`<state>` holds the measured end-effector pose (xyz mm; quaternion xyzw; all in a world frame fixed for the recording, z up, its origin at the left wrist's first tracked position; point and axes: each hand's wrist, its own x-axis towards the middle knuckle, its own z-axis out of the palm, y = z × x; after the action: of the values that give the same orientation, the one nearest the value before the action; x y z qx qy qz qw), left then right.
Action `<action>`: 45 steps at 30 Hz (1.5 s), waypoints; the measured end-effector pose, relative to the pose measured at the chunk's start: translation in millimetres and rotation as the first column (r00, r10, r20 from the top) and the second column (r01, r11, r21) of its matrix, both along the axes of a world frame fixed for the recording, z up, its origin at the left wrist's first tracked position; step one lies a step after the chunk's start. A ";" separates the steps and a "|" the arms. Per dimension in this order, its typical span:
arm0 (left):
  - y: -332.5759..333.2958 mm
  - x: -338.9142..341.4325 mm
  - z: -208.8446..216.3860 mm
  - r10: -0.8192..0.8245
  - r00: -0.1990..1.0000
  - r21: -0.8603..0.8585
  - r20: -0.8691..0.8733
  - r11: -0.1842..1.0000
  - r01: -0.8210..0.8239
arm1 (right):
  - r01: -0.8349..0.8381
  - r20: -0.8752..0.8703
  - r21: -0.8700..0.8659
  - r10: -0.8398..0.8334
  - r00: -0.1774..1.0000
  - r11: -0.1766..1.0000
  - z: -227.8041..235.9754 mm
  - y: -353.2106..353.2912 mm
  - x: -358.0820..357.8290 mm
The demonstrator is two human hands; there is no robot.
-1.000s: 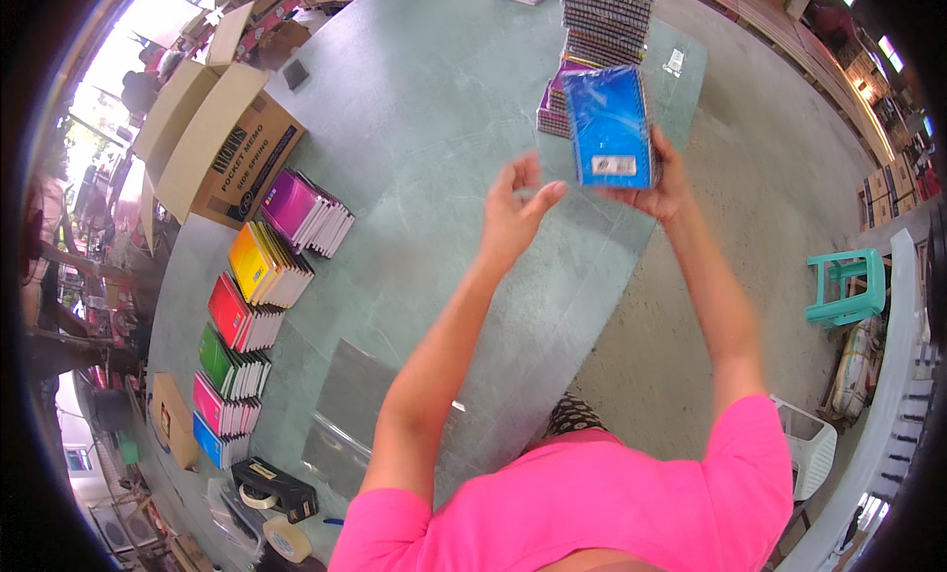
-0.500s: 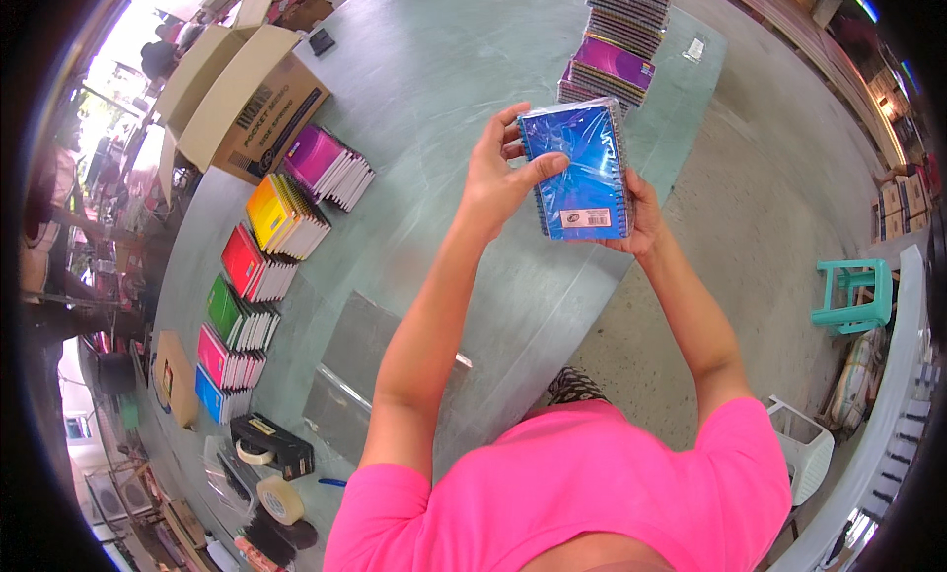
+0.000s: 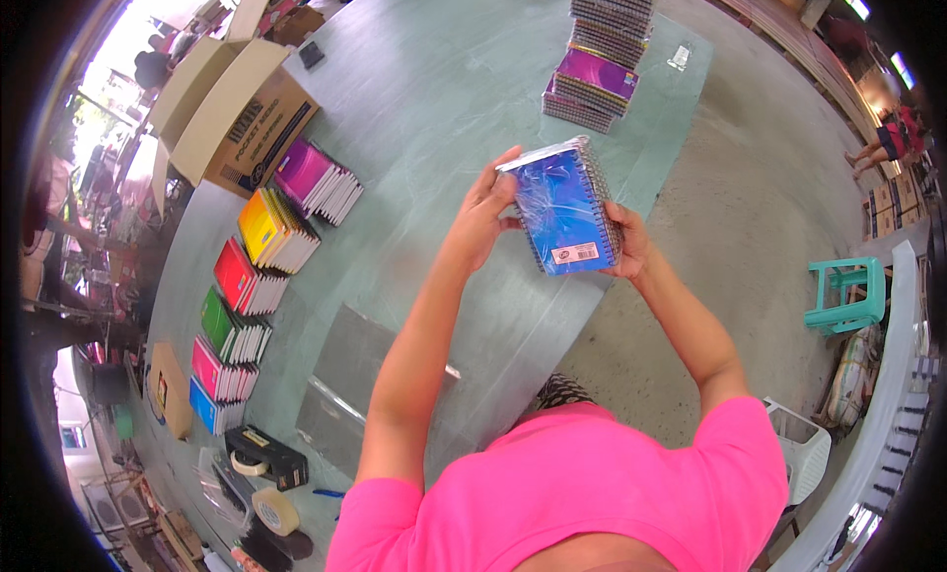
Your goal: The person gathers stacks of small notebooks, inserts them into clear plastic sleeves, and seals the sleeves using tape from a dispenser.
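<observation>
The desk (image 3: 424, 89) spans the frame's middle. At upper left stands a carton (image 3: 258, 143); at top, right of centre, a notebook stack (image 3: 607, 30). The film-wrapped blue pack (image 3: 562, 212) is just above and right of centre, the left grip (image 3: 481, 217) pinching its left edge, the right grip (image 3: 632, 242) its coiled edge. Lower left: dispenser (image 3: 281, 464), tape roll (image 3: 280, 510).

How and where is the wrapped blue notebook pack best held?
Probably grip the pack by its long edges, left hand from the left, right hand from the right at the spiral spine: it is a thick block, longer than wide.
</observation>
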<state>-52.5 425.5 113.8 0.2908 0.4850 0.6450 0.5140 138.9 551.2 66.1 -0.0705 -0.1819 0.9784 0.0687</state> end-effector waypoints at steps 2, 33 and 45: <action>-2.1 -4.2 -33.7 0.114 0.993 -0.092 -0.038 0.989 -0.117 | 0.078 0.073 0.183 -0.093 0.993 0.980 18.7 19.0 -1.1; -116.9 8.2 -126.4 0.139 0.402 -0.017 -0.905 0.932 -0.361 | 0.739 -0.842 0.489 0.030 0.539 0.462 231.0 -204.5 -57.6; -396.7 35.0 -17.0 0.351 0.506 -0.004 -0.788 0.819 -0.574 | -0.227 -0.715 0.570 0.613 0.336 0.789 221.8 -401.0 -98.8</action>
<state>-17.5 28.8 96.8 0.3188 0.7951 0.5055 0.1032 40.1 150.1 287.8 0.5061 -0.3125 0.7980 -0.0976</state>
